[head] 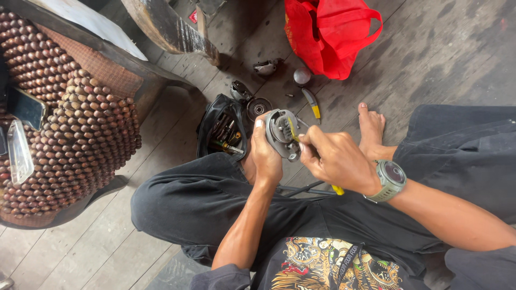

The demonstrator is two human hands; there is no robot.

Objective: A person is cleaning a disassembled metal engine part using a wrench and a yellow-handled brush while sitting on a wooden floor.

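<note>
Fingers of the left hand [265, 156] are wrapping around a grey motor housing [281, 133], holding it upright above the lap, while the right hand [336, 158] is pinching a yellow-handled screwdriver [293, 130] and working its tip into the housing's open face; the handle's far end is poking out below the wrist near a grey watch [391, 180]. For a clean turn, the left grip seems to need to be bracing the casing so it is not twisting, with the tool sitting square in the screw head. Further out, an open black tool pouch [222, 129] is lying on the wooden floor [446, 59], loose metal parts [258, 107] and a second yellow-handled tool [312, 103] just beyond, a red bag [328, 35] behind them.
</note>
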